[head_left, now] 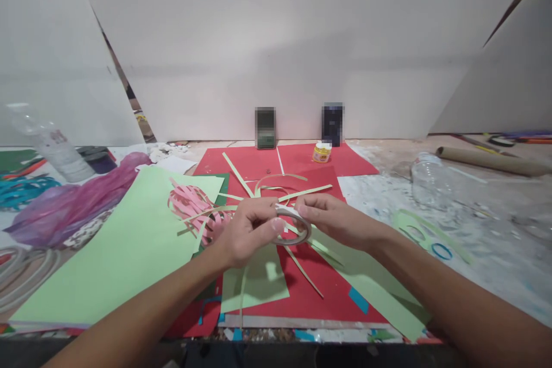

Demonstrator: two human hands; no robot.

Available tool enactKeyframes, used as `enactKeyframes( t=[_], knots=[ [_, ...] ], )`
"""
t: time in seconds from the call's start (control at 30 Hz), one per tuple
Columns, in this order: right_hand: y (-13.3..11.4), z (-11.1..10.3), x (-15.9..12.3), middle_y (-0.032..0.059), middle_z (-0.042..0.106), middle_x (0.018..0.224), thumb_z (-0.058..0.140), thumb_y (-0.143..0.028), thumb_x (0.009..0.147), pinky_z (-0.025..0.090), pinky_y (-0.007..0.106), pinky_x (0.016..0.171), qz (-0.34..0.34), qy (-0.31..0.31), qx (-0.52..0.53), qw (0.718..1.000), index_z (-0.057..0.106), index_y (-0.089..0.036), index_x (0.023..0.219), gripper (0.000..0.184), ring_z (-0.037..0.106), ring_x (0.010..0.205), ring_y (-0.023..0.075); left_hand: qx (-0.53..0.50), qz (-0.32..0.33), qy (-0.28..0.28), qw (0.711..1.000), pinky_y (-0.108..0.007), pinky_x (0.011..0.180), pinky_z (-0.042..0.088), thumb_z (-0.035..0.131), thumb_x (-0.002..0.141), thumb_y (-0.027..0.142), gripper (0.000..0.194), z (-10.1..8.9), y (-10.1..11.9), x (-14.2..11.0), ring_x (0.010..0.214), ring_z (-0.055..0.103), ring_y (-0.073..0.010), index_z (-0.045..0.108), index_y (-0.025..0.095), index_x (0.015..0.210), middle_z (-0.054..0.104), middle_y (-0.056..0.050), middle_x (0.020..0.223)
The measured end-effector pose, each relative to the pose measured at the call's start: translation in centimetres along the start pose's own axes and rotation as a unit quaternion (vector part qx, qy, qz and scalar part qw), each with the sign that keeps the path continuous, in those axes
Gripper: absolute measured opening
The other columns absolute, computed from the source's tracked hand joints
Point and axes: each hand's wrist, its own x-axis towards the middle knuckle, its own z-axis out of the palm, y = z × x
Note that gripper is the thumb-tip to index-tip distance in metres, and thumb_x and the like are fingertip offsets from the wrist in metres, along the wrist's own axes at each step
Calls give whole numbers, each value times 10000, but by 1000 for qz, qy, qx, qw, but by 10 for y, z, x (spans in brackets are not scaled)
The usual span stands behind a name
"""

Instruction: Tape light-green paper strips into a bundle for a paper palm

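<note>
A narrow roll of tape [307, 234] is held up between my two hands over the red paper [302, 276]. My left hand [252, 233] is closed on the roll's left side, thumb along its rim. The fingers of my right hand [330, 217] pinch at the roll's upper right, where a short whitish tape end shows. Around and below the hands lie thin pale green paper strips [306, 191], some curled. Just left of my left hand sits a bunch of looped pink paper strips [190, 207].
Light green sheets [116, 241] spread to the left, beside a purple plastic bag [81, 201] and a bottle [58, 149]. Green scissors [416, 236], a clear jar [429, 178] and a cardboard tube [487, 161] lie right. A yellow jar [322, 153] stands behind, before white boards [284, 52].
</note>
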Motion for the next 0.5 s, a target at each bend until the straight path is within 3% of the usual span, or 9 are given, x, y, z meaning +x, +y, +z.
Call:
enactKeyframes(
  t=[0.13, 0.37, 0.43, 0.5],
  knots=[
    [-1, 12, 1, -13, 469, 682, 531, -472, 886, 355, 249, 611, -3, 1, -8, 1000, 511, -169, 705, 354, 433, 626, 107, -32, -26, -31, 999, -261, 534, 268, 488, 873, 463, 466, 1, 4, 2, 560, 346, -105, 424, 154, 531, 391, 6, 598],
    [7, 20, 3, -44, 343, 551, 489, -531, 875, 214, 244, 488, 35, 2, -65, 997, 434, -174, 590, 460, 279, 504, 84, -28, -75, -129, 988, -264, 594, 339, 523, 862, 434, 469, 1, 9, 4, 620, 409, -114, 422, 145, 506, 456, -6, 657],
    [1, 11, 1, -53, 295, 544, 467, -545, 879, 189, 246, 477, 29, 44, -99, 994, 399, -183, 574, 479, 232, 494, 83, -33, -77, -114, 990, -281, 660, 400, 528, 862, 437, 431, -5, 7, 5, 703, 494, -136, 535, 146, 544, 541, -35, 796],
    [-9, -6, -3, -49, 312, 558, 451, -549, 883, 204, 246, 477, 12, 125, -164, 978, 401, -189, 582, 473, 250, 497, 88, -37, -65, -53, 996, -328, 791, 445, 526, 865, 440, 336, -13, 4, 6, 900, 559, -186, 661, 179, 702, 572, -65, 1054]
  ],
)
